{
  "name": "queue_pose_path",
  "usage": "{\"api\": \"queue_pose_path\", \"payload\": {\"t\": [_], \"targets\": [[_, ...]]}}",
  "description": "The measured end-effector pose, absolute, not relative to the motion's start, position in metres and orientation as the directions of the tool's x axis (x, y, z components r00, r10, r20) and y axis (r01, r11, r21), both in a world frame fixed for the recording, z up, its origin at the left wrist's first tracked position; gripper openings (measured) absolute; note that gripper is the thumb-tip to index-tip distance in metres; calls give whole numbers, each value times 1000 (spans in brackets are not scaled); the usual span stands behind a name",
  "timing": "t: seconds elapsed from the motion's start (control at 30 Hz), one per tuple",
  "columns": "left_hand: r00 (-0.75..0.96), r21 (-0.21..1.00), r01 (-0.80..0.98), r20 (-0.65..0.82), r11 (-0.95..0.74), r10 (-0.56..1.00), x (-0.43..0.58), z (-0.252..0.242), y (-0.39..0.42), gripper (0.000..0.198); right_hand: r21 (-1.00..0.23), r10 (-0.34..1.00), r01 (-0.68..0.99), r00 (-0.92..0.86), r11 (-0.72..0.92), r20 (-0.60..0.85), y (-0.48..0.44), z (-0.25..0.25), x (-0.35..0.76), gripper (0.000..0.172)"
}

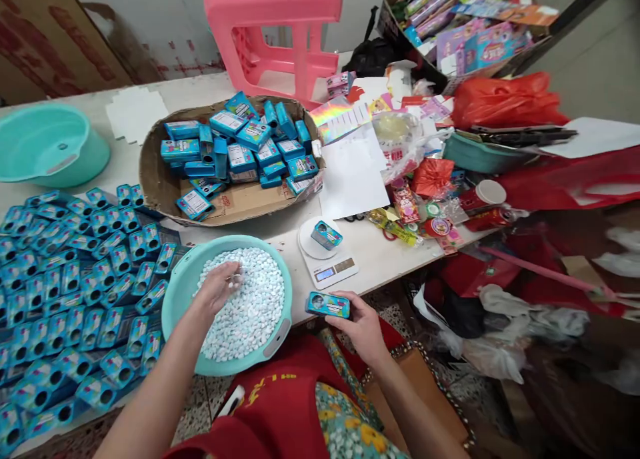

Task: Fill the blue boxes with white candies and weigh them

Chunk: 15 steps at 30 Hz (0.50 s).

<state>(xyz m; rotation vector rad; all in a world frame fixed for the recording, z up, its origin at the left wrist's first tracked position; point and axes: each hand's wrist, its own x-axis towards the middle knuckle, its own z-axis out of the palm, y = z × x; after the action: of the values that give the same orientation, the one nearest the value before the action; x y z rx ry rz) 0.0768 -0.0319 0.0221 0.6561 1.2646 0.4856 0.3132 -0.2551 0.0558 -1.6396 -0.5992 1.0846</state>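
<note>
My left hand [219, 287] reaches into a teal basin [176, 297] full of small white tablets [253, 305], its fingers curled and pinching some of them. My right hand [361, 324] holds a small blue box [328, 304] just off the table's front edge. Another blue box [326, 234] lies on the white digital scale [327, 259] beyond it.
Several empty blue boxes [70, 292] are spread over the table at left. A round cardboard tray [160, 185] holds closed blue boxes. An empty teal basin [47, 142], a pink stool [275, 25], papers, red bags and a box of toys crowd the back and right.
</note>
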Motion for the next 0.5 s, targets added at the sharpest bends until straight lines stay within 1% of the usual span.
{"api": "queue_pose_path", "payload": {"t": [0.07, 0.17, 0.27, 0.33, 0.37, 0.43, 0.47, 0.5], "targets": [[371, 695, 134, -696, 706, 615, 105, 34, -30, 27, -922, 754, -140, 537, -361, -377, -274, 48, 329, 41], [522, 779, 282, -614, 560, 592, 156, 52, -25, 27, -919, 702, -143, 605, -367, -375, -293, 39, 349, 43], [603, 834, 363, -551, 416, 577, 204, 60, -18, 24, -925, 676, -150, 643, -348, -359, -302, 34, 362, 44], [625, 853, 412, -521, 321, 582, 229, 59, -15, 27, -929, 670, -143, 656, -342, -347, -306, 31, 369, 43], [632, 867, 439, -485, 237, 605, 239, 57, -14, 29, -930, 666, -138, 662, -342, -343, -306, 30, 372, 44], [651, 861, 508, -363, -27, 666, 253, 50, -16, 30, -930, 650, -130, 683, -343, -335, -305, 26, 379, 44], [667, 818, 546, -294, -180, 685, 258, 46, -19, 27, -932, 637, -128, 699, -338, -326, -303, 23, 382, 44], [685, 751, 580, -239, -316, 688, 263, 42, -22, 26, -936, 620, -126, 719, -329, -314, -300, 21, 385, 44]]}}
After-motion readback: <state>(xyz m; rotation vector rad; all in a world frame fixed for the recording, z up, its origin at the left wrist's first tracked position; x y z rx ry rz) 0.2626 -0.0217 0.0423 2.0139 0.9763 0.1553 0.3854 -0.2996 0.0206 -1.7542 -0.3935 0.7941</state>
